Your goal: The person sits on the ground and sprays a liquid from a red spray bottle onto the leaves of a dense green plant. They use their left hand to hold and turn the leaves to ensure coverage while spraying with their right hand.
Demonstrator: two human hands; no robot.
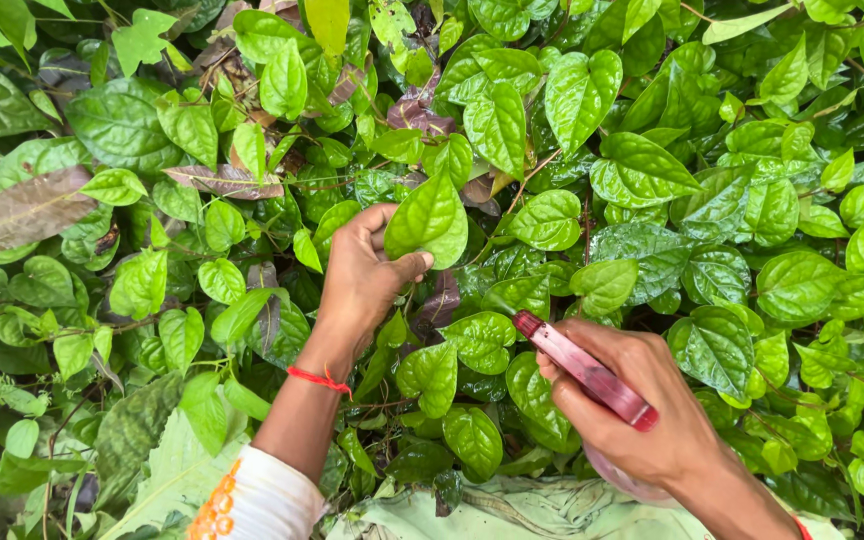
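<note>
My left hand reaches into a dense vine and pinches a bright green heart-shaped leaf between thumb and fingers. A thin red thread circles that wrist, above a white sleeve with orange trim. My right hand sits lower right, wrapped around a pink-red spray bottle whose dark red nozzle tip points up-left toward the held leaf. The bottle's lower body is mostly hidden behind the palm.
Glossy green heart-shaped leaves fill the whole view. A few brown, dried leaves lie at the left and near the top. Pale green cloth shows along the bottom edge.
</note>
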